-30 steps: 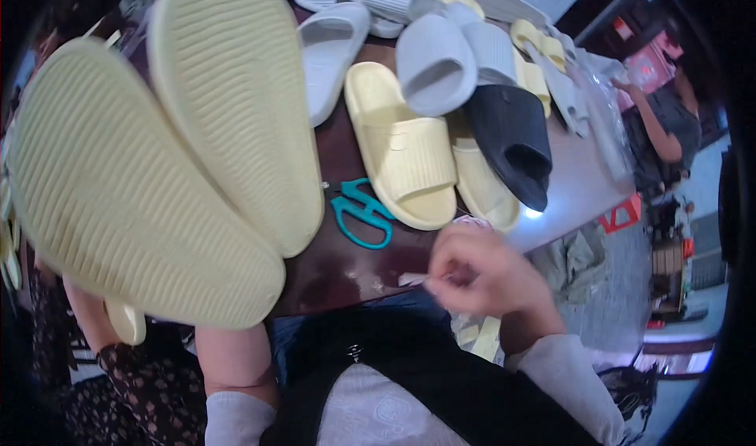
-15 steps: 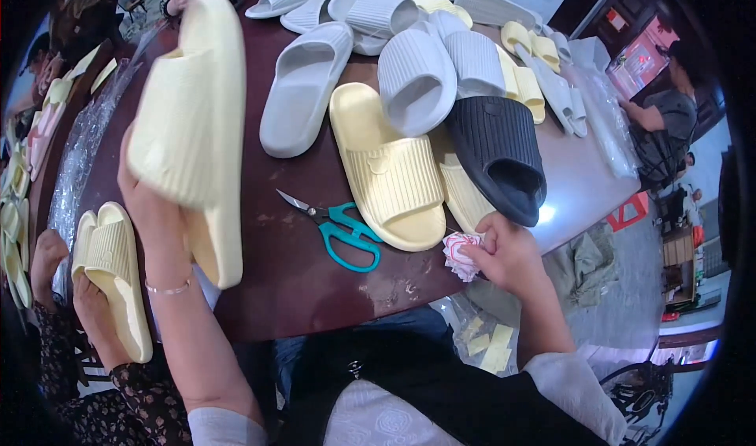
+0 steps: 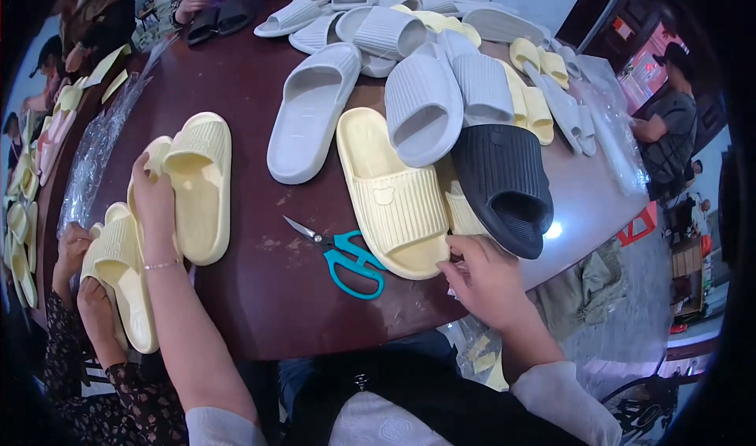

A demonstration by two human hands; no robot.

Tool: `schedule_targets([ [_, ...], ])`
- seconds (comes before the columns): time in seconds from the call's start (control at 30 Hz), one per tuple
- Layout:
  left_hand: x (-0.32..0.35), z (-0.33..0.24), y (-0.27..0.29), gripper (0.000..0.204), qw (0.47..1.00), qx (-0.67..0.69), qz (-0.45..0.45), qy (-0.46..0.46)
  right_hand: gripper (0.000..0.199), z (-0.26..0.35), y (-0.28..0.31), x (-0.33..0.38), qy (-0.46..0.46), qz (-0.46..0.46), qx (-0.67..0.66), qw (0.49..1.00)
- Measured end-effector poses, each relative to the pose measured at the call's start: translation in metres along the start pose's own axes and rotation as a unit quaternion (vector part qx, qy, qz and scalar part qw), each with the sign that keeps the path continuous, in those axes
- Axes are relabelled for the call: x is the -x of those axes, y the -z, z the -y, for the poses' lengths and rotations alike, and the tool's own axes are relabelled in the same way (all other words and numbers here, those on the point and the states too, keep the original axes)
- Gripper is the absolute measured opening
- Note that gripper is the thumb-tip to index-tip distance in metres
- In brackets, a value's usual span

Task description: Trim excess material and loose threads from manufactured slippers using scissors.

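Left hand (image 3: 155,202) has come down since half a second ago: the pale yellow slide pair (image 3: 197,185) it held up on edge now lies on the brown table (image 3: 260,304), soles down. Fingers still curled around the pair's left edge, thumb side on the rim.

Right hand (image 3: 484,277) has moved from the crumpled pinkish scrap at the table edge to the heel of the yellow bear-embossed slide (image 3: 394,198); fingertips bent and touching its rim. Can't tell whether it pinches anything.

Teal scissors (image 3: 346,255) have not moved, blades open, between the two hands.

Counts near the hands: 1 scissors, 1 black slide (image 3: 504,182), 2 yellow slides in the left-hand pair, 1 bear slide, 1 long grey slide (image 3: 311,111). Far pile of grey and yellow slides overlaps too much to count.

Another person's hands (image 3: 79,277) at far left hold one more yellow slide (image 3: 126,284).
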State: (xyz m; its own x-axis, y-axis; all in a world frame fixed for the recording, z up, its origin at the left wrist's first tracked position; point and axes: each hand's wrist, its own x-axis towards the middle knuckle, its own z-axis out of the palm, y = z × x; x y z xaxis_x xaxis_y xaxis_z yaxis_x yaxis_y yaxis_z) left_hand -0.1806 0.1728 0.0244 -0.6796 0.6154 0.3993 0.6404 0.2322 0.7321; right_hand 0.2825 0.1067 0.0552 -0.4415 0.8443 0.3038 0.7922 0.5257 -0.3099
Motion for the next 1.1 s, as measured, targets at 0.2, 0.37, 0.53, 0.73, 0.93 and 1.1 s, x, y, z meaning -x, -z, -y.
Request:
schedule_targets([
  [0.2,0.026,-0.068,-0.002,0.034,0.965,-0.124,-0.039,-0.228,0.046,0.001,-0.009,-0.019,-0.035,-0.013,0.107,0.994],
  [0.37,0.107,-0.154,-0.027,0.043,0.869,0.066,0.281,-0.402,0.052,0.0,-0.014,-0.029,-0.028,-0.009,0.122,0.992],
  [0.53,0.129,-0.173,-0.051,0.051,0.821,0.091,0.43,-0.363,0.053,0.002,-0.02,-0.034,-0.01,0.042,-0.031,0.999],
  [0.73,0.117,-0.172,-0.047,0.047,0.844,0.065,0.461,-0.268,0.048,-0.013,0.016,-0.03,-0.115,0.037,-0.315,0.941],
  [0.93,0.122,-0.179,-0.052,0.041,0.874,0.077,0.387,-0.286,0.041,-0.077,0.014,-0.05,0.084,-0.107,0.035,0.99],
  [1.1,0.121,-0.202,-0.045,0.038,0.881,0.18,0.362,-0.248,0.027,-0.078,0.037,-0.07,0.081,-0.005,0.009,0.997],
])
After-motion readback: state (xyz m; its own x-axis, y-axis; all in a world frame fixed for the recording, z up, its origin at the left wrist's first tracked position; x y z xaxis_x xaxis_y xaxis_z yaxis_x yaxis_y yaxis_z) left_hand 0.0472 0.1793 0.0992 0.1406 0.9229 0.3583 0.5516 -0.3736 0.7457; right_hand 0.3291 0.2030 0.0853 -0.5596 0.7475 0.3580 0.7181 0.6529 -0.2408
